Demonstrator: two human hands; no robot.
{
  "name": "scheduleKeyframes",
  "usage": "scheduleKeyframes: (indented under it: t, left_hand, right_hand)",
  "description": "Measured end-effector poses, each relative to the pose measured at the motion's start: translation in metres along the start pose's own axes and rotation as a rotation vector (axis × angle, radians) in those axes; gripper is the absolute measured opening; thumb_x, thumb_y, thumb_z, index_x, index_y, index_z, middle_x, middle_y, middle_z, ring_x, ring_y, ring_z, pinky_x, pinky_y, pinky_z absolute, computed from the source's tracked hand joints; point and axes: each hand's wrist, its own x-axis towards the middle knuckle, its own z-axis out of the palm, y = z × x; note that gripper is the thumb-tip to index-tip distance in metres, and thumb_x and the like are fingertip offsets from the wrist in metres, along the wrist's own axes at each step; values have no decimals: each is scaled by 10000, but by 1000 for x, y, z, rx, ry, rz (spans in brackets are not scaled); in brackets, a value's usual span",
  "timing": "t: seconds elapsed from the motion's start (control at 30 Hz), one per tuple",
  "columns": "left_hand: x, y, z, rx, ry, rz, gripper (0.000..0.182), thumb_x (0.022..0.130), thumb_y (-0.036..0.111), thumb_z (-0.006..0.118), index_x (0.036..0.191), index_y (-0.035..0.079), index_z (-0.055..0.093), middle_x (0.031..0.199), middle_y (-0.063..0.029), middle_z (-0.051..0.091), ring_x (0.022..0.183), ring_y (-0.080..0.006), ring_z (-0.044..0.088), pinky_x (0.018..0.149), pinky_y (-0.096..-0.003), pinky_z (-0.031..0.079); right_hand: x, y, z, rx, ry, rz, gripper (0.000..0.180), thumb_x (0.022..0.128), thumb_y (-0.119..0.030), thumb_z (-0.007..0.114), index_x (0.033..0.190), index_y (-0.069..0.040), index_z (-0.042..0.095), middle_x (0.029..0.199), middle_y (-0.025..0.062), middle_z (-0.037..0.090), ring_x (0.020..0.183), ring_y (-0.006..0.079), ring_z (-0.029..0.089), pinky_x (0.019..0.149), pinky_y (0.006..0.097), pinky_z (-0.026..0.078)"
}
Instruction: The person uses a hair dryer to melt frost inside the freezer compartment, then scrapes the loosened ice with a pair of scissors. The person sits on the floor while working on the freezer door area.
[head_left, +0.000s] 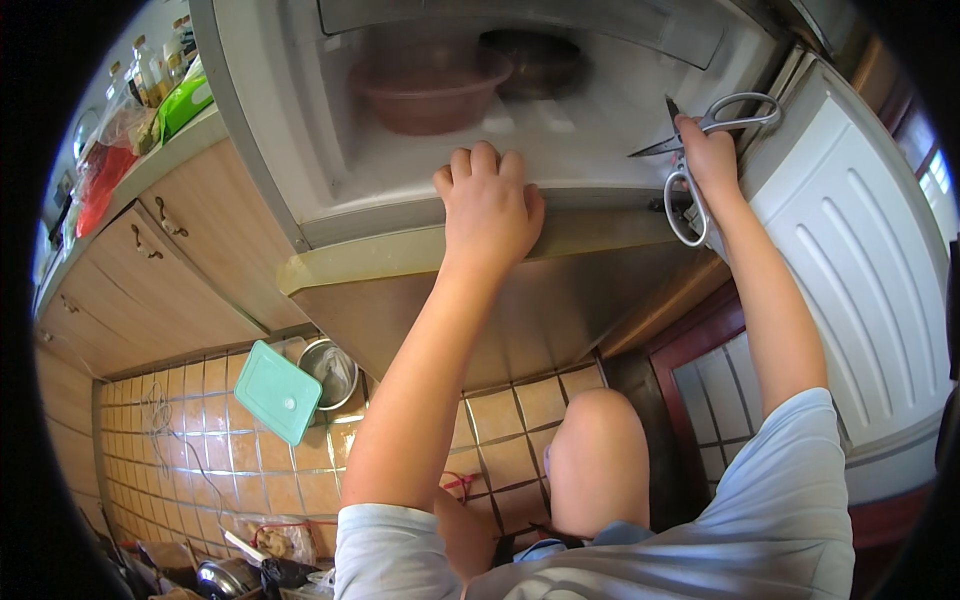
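Observation:
My right hand (710, 156) is shut on a pair of grey-handled scissors (686, 184) at the right side of an open refrigerator compartment (600, 146). Their blades are spread apart and point left. My left hand (491, 195) rests, palm down with bent fingers, at the compartment's front edge; what lies under the palm is hidden. Beyond its fingers, inside the compartment, stands a pinkish plastic basin (435, 97). A dark round pan or bowl (532, 61) sits behind it to the right, blurred by mist.
The refrigerator door (847, 270) stands swung out at the right. Left are wooden cabinets (210, 225) under a counter with bottles (146, 71) and bags. On the tiled floor (232, 465) are a green lid (279, 391), a metal pot (341, 379) and a cord (199, 454).

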Motion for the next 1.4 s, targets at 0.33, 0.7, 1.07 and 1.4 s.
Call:
scheduleKeyframes:
  t: [0.33, 0.7, 1.07, 1.4]
  left_hand:
    - [-3, 2, 1, 11, 19, 29, 243, 760, 180, 681, 943, 39, 603, 1017, -148, 544, 1000, -348, 492, 862, -498, 376]
    - [-2, 64, -14, -373, 121, -39, 194, 899, 215, 663, 938, 33, 609, 894, -166, 619, 856, -361, 573, 772, -454, 463]
    - [7, 192, 25, -711, -143, -195, 407, 997, 333, 553, 1031, -72, 530, 931, -350, 529, 786, -502, 570, 709, -530, 513]
    - [17, 205, 37, -631, 98, -146, 374, 952, 185, 548, 694, -79, 610, 717, -279, 616, 807, -438, 540, 727, -515, 483]
  right_hand:
    - [8, -20, -7, -185, -72, 13, 514, 894, -364, 607, 703, 114, 606, 604, 238, 620, 502, 349, 630, 549, 456, 501]
    - [9, -25, -20, -295, -108, -81, 431, 870, -311, 585, 705, 87, 604, 581, 197, 609, 548, 321, 661, 575, 442, 528]
    - [10, -22, -18, -421, -87, -105, 566, 893, -438, 589, 811, 119, 654, 683, 296, 636, 737, 459, 673, 736, 467, 518]
    - [12, -32, -20, -589, -41, -237, 418, 839, -293, 588, 750, 112, 635, 681, 271, 644, 707, 353, 699, 716, 430, 538]
